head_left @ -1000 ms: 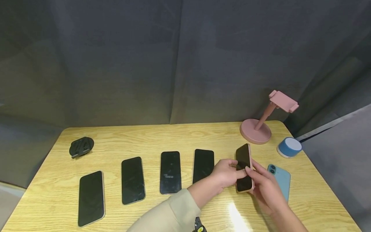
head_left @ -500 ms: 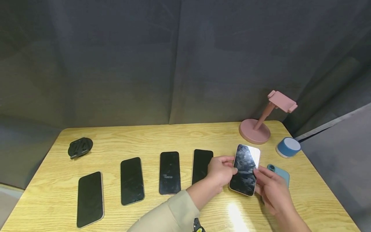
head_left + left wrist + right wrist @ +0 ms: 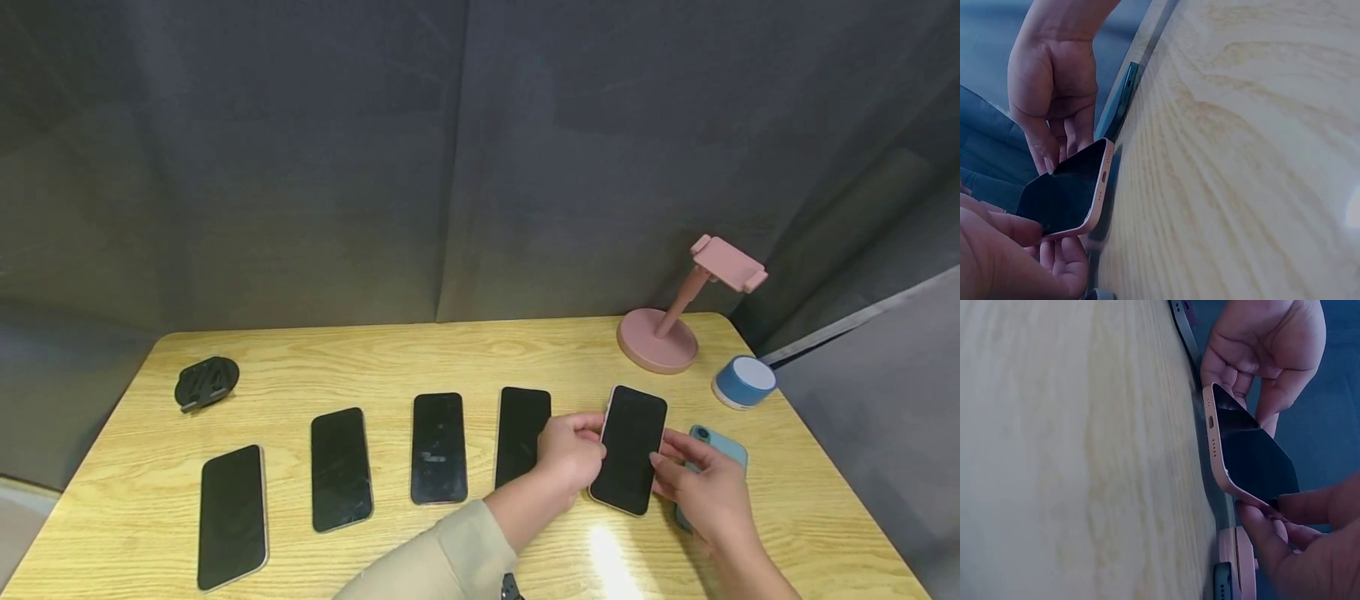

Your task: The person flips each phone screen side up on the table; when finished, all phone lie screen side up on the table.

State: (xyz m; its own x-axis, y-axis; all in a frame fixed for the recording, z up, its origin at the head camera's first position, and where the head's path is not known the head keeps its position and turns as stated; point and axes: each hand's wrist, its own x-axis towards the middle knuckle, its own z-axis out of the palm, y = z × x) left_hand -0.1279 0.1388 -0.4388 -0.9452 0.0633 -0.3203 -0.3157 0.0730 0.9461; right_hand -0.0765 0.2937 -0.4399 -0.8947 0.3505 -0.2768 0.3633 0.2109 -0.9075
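Both hands hold a pink-edged smartphone (image 3: 628, 450), dark screen up, close over the wooden table. My left hand (image 3: 567, 452) pinches its left edge, thumb on the front and fingers beneath. At the opposite edge, my right hand (image 3: 712, 500) grips it in the same way. In the left wrist view the phone's bottom edge with its charging port (image 3: 1104, 177) faces the camera, a dark shadow under it. A teal smartphone (image 3: 735, 454) lies back up with its camera lenses at the far end, partly hidden by the right hand.
Several dark-screened smartphones (image 3: 438, 448) lie in a row to the left, the nearest one (image 3: 517, 429) partly covered by the left hand. Behind the hands stand a pink phone stand (image 3: 657, 340) and a blue-and-white round device (image 3: 744, 382). A black disc-shaped holder (image 3: 207, 383) lies far left.
The held phone has turned from tilted on its side to screen up, and has come down slightly toward the table. Its screen glare is gone. The hands have shifted to its two long edges.
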